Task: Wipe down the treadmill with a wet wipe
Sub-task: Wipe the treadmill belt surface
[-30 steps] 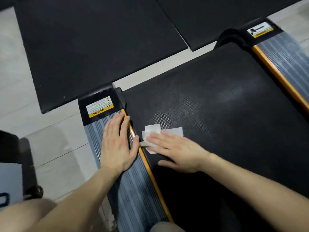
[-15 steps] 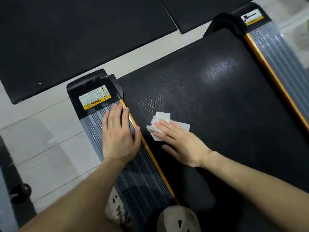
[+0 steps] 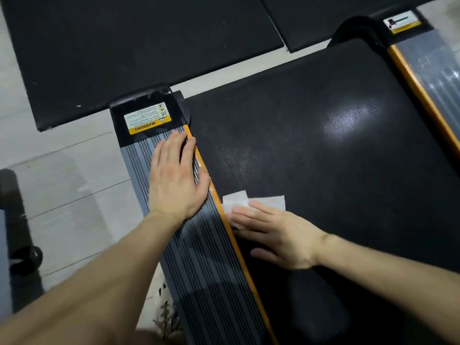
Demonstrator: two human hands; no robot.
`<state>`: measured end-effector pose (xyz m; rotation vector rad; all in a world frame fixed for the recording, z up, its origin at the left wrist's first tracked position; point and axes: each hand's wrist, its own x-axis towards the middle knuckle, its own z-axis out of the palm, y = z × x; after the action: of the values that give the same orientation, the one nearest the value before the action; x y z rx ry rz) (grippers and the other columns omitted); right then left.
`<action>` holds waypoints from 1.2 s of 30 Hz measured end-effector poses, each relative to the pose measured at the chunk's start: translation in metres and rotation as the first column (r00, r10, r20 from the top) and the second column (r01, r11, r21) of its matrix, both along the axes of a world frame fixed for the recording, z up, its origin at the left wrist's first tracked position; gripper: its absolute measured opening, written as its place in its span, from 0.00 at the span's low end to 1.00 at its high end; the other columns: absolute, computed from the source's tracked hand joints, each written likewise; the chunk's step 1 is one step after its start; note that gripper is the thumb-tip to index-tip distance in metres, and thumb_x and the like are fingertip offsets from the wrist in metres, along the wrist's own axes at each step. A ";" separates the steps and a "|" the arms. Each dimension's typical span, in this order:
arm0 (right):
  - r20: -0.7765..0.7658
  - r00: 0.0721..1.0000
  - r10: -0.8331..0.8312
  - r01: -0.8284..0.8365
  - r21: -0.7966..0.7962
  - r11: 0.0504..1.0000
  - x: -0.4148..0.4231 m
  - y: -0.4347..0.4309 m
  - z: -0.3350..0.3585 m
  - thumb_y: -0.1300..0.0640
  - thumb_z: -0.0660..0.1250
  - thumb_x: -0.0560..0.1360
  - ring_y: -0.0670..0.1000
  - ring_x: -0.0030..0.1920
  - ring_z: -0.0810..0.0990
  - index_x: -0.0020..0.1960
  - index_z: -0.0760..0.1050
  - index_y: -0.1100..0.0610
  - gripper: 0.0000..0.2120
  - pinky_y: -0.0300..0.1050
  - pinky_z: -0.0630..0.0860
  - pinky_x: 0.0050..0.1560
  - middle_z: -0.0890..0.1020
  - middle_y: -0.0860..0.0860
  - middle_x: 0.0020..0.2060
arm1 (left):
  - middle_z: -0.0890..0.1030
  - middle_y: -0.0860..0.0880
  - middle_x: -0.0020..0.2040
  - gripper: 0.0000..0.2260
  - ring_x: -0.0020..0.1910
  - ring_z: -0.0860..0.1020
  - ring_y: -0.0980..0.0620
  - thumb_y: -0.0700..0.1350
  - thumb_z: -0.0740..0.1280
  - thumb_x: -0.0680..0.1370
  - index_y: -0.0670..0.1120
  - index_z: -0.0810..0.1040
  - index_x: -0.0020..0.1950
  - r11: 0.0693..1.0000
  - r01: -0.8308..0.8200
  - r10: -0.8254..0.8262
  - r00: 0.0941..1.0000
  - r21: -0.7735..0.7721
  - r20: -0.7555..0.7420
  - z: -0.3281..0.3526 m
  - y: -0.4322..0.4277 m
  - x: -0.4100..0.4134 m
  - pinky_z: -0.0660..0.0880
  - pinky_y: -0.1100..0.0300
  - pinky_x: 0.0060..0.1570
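Our right hand lies flat with straight fingers, pressing the wet wipe onto the treadmill belt just beside the orange trim strip. Our left hand rests open, palm down, on the ribbed grey side rail.

Nothing pinches the wipe, so we judge it could bunch or slip from under our fingers on the textured belt, or its edge could catch along the strip.

The sticker at the rail's end reads "WARNING", upside down to us, and its small print is illegible. The far rail's sticker is too blurred to read.
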<state>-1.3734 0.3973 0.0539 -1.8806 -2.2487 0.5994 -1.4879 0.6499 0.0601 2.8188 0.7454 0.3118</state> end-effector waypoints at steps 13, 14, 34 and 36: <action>0.074 0.980 -0.183 0.174 0.112 0.978 -0.024 -0.056 -0.003 0.45 0.54 0.89 0.51 0.86 0.52 0.83 0.66 0.53 0.26 0.56 0.55 0.84 0.58 0.52 0.86 | 0.67 0.43 0.81 0.26 0.83 0.61 0.44 0.54 0.59 0.85 0.43 0.68 0.81 0.983 -0.172 0.176 0.983 0.061 -0.061 -0.002 -0.107 -0.054 0.55 0.42 0.83; 0.078 0.971 -0.226 0.215 0.127 0.968 -0.017 -0.055 0.000 0.46 0.54 0.89 0.51 0.86 0.54 0.83 0.66 0.53 0.25 0.55 0.56 0.84 0.60 0.52 0.85 | 0.68 0.43 0.81 0.26 0.83 0.61 0.44 0.54 0.60 0.85 0.44 0.69 0.81 0.981 -0.186 0.189 0.981 0.063 -0.047 -0.004 -0.107 -0.053 0.54 0.42 0.83; 0.218 0.900 -0.378 0.338 0.201 0.920 0.013 -0.029 -0.023 0.51 0.52 0.89 0.52 0.86 0.49 0.87 0.54 0.55 0.28 0.54 0.47 0.86 0.54 0.54 0.86 | 0.68 0.43 0.81 0.25 0.83 0.61 0.45 0.53 0.60 0.85 0.45 0.69 0.80 0.974 -0.213 0.217 0.975 0.082 -0.045 -0.004 -0.107 -0.052 0.54 0.42 0.83; 0.138 0.696 -0.705 0.684 0.174 0.709 0.053 -0.028 -0.019 0.54 0.55 0.89 0.55 0.86 0.51 0.86 0.56 0.59 0.27 0.55 0.48 0.86 0.58 0.57 0.85 | 0.68 0.43 0.81 0.25 0.83 0.61 0.44 0.53 0.60 0.85 0.44 0.69 0.80 0.974 -0.213 0.216 0.976 0.079 -0.037 -0.004 -0.107 -0.051 0.55 0.42 0.83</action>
<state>-1.3207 0.3697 0.0346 -2.5774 -1.3862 0.1577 -1.5389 0.5425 0.0561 2.8263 1.0740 0.3174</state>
